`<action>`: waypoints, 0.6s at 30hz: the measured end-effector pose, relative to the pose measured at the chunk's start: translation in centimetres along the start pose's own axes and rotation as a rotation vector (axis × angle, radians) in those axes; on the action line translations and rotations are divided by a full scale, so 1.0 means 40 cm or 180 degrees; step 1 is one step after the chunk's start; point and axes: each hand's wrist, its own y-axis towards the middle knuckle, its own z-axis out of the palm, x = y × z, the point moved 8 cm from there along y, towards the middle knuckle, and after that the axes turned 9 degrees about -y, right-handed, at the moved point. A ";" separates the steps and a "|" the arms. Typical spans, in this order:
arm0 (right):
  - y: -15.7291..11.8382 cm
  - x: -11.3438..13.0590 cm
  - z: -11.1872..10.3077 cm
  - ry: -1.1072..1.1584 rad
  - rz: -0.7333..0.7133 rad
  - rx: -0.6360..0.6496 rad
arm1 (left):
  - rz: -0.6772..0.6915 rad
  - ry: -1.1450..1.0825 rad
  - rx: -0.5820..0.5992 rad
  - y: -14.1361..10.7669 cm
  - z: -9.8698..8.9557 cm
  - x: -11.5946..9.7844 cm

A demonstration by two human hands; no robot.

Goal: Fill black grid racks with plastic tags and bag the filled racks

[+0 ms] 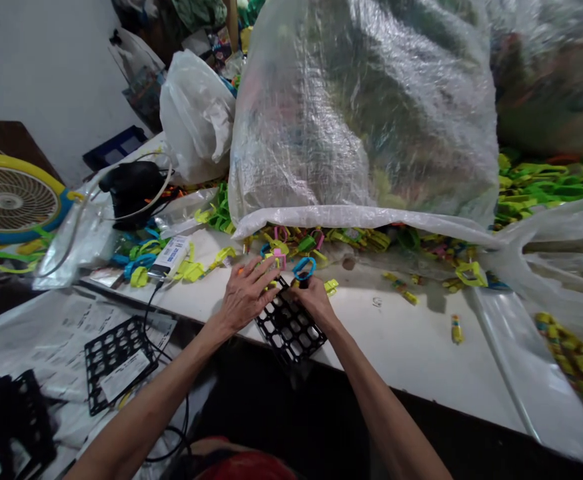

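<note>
White bench fronts the big clear bag. Well left of that bag stands your yellow-rimmed fan. On the bag's near side, your left hand spreads over the black grid, grip unclear; the grid should handle light, stiff, perhaps brittle, best taken by its rim. Just before the bag, your right hand curls beside a blue ring; what it pinches, I cannot tell.

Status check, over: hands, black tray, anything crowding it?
Left hand spread at far left of black tray. Right hand at its far end, beside blue ring; grip unclear. Tray at near edge of bench. Coloured pieces and translucent bag just beyond.
</note>
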 end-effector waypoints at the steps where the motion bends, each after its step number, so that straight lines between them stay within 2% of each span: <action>1: 0.008 0.006 0.011 0.0198 -0.0038 0.0141 | -0.0015 -0.0001 0.0015 0.000 0.001 0.001; 5: 0.018 0.003 0.038 0.0505 -0.0085 0.0467 | -0.0073 -0.0028 0.0053 0.000 0.004 0.005; 8: 0.009 -0.017 0.041 0.0538 0.0185 0.0369 | -0.0105 -0.0027 0.0074 0.000 0.008 0.007; 11: -0.003 -0.011 0.037 0.0582 0.0309 0.0189 | -0.0092 -0.0034 0.0037 0.000 0.006 0.006; 14: -0.001 0.011 0.033 0.0573 0.0203 0.0164 | -0.0056 -0.0039 -0.0001 0.000 0.003 0.004; 18: 0.017 0.018 0.032 0.0285 -0.0038 0.0348 | -0.0075 -0.0059 0.0047 -0.003 0.007 0.006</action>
